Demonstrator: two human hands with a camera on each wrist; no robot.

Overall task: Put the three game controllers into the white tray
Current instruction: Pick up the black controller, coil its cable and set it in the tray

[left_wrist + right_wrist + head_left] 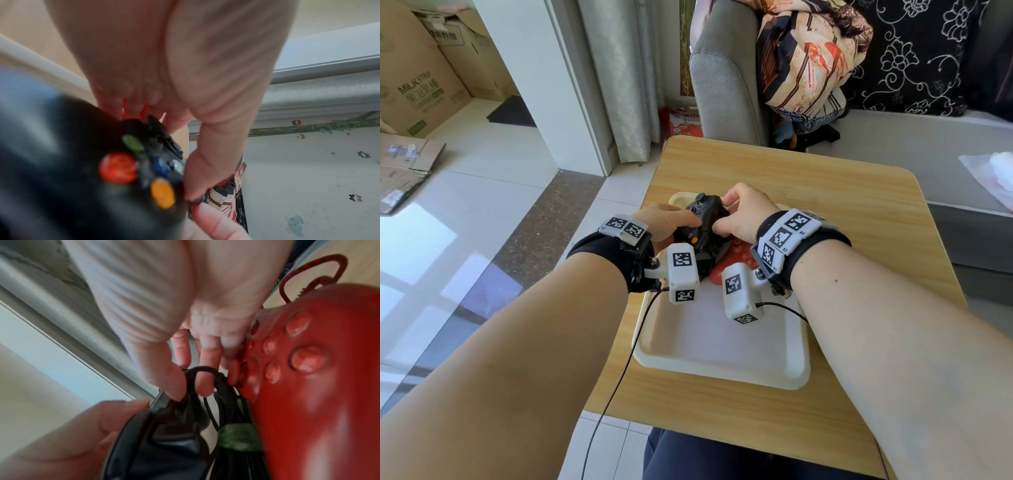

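Observation:
Both my hands hold a black controller (703,222) with coloured buttons (123,170) above the far end of the white tray (722,342). My left hand (681,222) grips its left side, thumb on the face. In the right wrist view my right hand (185,386) pinches a loop of its black cable (205,369), whose bundle is bound by a green tie (236,439). A red controller (736,260) lies in the tray under my right wrist, close beside the black one (164,451). Its red braided cable (320,279) trails onto the wood. No third controller shows.
The tray sits on a small wooden table (825,192) over my lap. A grey sofa (726,85) with a patterned blanket (808,61) stands behind it. Cardboard boxes (421,68) are on the floor at left. A thin black wire (619,370) hangs off the table's left edge.

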